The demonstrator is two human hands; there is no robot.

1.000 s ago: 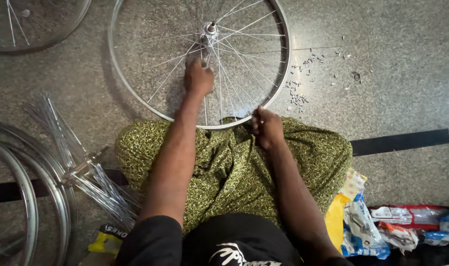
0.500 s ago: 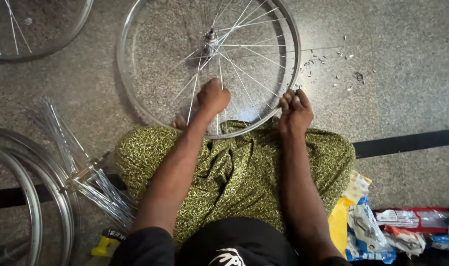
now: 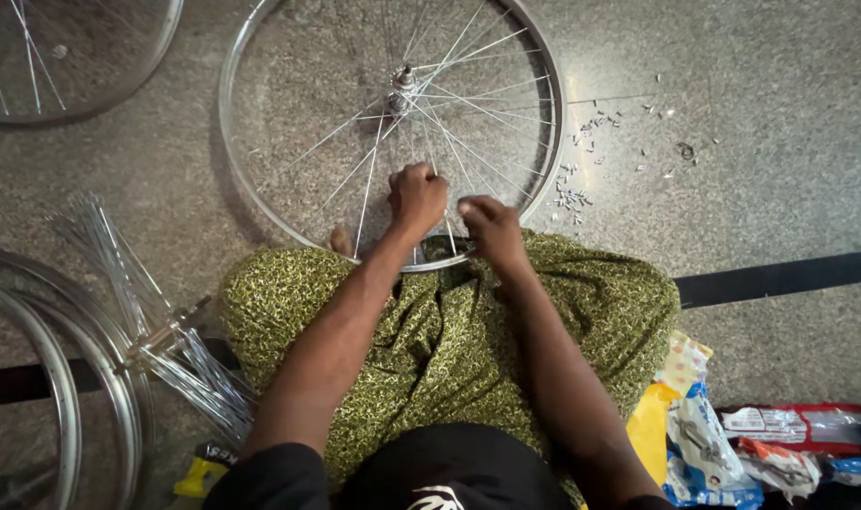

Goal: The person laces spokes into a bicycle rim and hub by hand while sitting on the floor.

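Wheel rim (image 3: 260,203) lies flat on the speckled stone floor (image 3: 780,170), its near edge resting against the person's lap, which is covered in green patterned cloth (image 3: 449,331). Hub (image 3: 400,94) sits at the rim's centre, with thin steel spokes (image 3: 468,146) fanning out from it, more of them on the side right of the hub than on the left.

Left hand (image 3: 416,198) is inside the rim, between hub and near edge, fingers clenched around a spoke where it runs down toward the rim. Right hand (image 3: 492,227) is just beside the left hand, at the rim's near edge, fingers pinched together at the end of a spoke; what sits between the fingertips is too small to tell. The two hands are close but not touching.

Scattered small metal bits (image 3: 581,161) lie on the floor just outside the rim, to the right of the hub. A bundle of loose spokes (image 3: 156,321) lies left of the rim, beside the person's knee. Two bare rims (image 3: 90,368) are stacked further left of that bundle. A second spoked wheel (image 3: 71,57) lies well apart, up and left of the hub, cut by the frame edge. Plastic packets (image 3: 733,434), yellow, blue and red, lie on the floor below and right of the rim, by the other knee. A dark strip (image 3: 789,276) runs across the floor there.
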